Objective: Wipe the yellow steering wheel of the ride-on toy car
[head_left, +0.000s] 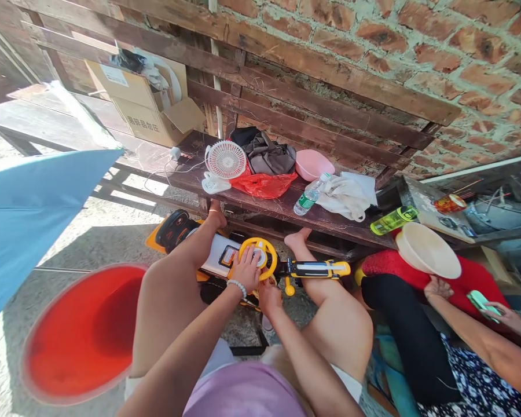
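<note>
1. Your left hand (246,269) is fairly narrow, its fingers curled over the yellow plastic steering wheel (269,253) and its thumb side toward the hub.
2. Your right hand (269,298) sits just below that wheel, fingers bunched against the column. You cannot tell from this view whether it grips or only touches.
3. The ride-on toy car (211,255) lies just in front of the wooden bench (260,211), between your legs, tilted on its side with one black wheel (171,227) up.
4. It looks like hollow, stiff plastic: light for its bulk, awkward rather than heavy. The wheel's thin rim may flex and could slip under a wet palm, so take your firmest hold on the broad body, not on the rim.
5. Your left foot (217,215) touches the bench's front edge.
6. On the bench stand a small white fan (226,159), a red plastic bag (263,185), a pink basin (312,164) and a water bottle (311,194).
7. Right of the bench, a co-worker's hand (499,315) holds a green phone (481,302), near a white bowl (428,250).
</note>
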Demonstrator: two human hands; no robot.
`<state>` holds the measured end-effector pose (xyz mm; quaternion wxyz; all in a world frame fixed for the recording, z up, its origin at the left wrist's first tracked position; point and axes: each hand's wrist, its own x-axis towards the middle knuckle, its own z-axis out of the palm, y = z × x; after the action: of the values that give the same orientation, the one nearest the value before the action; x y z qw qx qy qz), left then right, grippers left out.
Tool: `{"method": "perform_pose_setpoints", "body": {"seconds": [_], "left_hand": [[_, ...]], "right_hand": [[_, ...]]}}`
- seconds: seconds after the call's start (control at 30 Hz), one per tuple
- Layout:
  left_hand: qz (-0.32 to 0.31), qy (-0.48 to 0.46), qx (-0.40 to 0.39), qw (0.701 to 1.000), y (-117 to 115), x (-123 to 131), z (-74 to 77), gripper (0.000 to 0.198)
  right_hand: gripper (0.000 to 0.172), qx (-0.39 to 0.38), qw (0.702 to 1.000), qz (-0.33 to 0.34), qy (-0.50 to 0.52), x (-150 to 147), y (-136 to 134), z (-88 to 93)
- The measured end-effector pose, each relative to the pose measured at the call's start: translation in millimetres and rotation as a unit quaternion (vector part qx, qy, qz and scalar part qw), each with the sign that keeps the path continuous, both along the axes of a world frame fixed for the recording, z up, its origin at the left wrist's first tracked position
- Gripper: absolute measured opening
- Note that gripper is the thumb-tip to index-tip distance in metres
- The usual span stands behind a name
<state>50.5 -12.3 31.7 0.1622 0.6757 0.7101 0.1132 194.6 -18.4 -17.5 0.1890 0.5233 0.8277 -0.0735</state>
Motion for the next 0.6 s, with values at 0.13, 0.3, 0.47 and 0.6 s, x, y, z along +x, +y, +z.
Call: {"method": "perform_pose_setpoints", "body": {"seconds": [0.13, 0.3, 0.47, 0.6], "left_hand": [[0.000, 0.002, -0.005, 1.000, 0.2, 0.6, 0.9, 0.067], [0.001, -0.002, 0.003, 1.000, 0.0, 1.4, -1.4, 0.066], [0.004, 0.008, 0.007, 1.000, -0.1, 2.4, -0.4, 0.066], [0.001, 0.015, 0.012, 1.000, -0.4, 2.3, -1.2, 0.067]], "right_hand": [[0.075, 0.042, 0.998, 0.041, 0.026, 26.2, -12.6, -15.0], [0.079, 0.045, 0.995, -0.044, 0.072, 45.2, -38.4, -34.4], [0.088, -0.022, 0.953, -0.238, 0.186, 41.0, -42.4, -36.1], [0.075, -0.024, 0.892, -0.328, 0.309, 44.5, -19.2, -32.0]]}}
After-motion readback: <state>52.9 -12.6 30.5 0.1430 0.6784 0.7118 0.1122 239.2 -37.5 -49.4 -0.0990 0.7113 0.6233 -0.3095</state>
